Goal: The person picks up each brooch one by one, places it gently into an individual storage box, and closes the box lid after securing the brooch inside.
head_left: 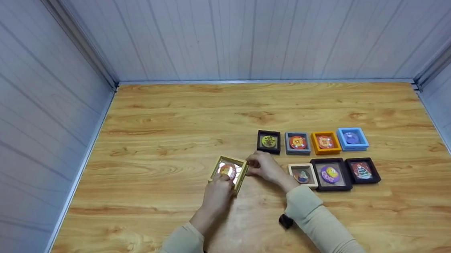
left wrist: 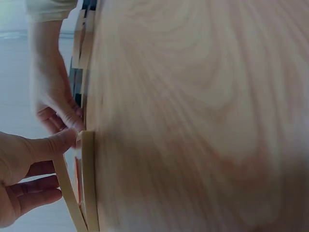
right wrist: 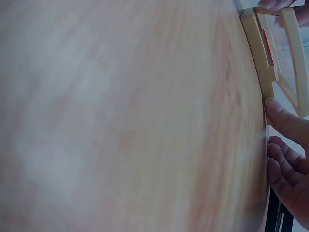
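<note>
A gold square display frame with a clear window and a reddish round piece inside lies at the centre of the table. Its two halves stand apart in a narrow V: the base is down on the wood, and the lid tilts up from it. My left hand pinches the lid between thumb and fingers. At the frame's right corner my right hand holds the base, its thumb against the edge and its other fingers curled below.
To the right, a back row holds black, grey, orange and light blue frames. Nearer stand a cream frame and two dark ones, close to my right forearm. Pale walls border the table.
</note>
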Demonstrator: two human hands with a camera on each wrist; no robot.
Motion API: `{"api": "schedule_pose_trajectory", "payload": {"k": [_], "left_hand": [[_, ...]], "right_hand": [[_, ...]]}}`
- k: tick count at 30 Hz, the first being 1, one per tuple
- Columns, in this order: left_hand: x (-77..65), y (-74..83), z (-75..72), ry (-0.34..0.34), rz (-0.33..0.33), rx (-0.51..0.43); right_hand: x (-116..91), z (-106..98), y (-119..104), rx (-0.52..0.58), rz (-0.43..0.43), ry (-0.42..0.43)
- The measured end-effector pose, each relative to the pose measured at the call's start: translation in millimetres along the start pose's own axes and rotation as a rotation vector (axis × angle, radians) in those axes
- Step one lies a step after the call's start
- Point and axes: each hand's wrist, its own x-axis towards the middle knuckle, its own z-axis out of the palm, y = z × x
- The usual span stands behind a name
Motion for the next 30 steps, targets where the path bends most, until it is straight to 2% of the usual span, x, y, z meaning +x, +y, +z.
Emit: {"api": "schedule_pose_trajectory", "payload": {"k": [5,10,19,25,30], "left_hand": [[-0.3,1.6,4.6,0.019,0.068,0.130],[-1.3,2.4,8.3,0.023,0.081,0.168],[-3.3,3.0,7.0,-0.029,0.056,0.121],[-3.7,1.9,6.6,-0.055,0.041,0.056],[-7.2,2.2,5.4,-0.054,0.006,-0.027]], "right_hand": [[0.6,0.0,-0.8,-0.009,-0.003,0.004],[0.3,-0.3,-2.1,-0.025,-0.016,0.012],[-4.9,-1.8,-5.8,0.014,-0.012,0.003],[-7.9,-1.0,-6.1,0.063,-0.164,0.042],[-10.0,-0.1,-5.8,-0.002,-0.248,0.066]]}}
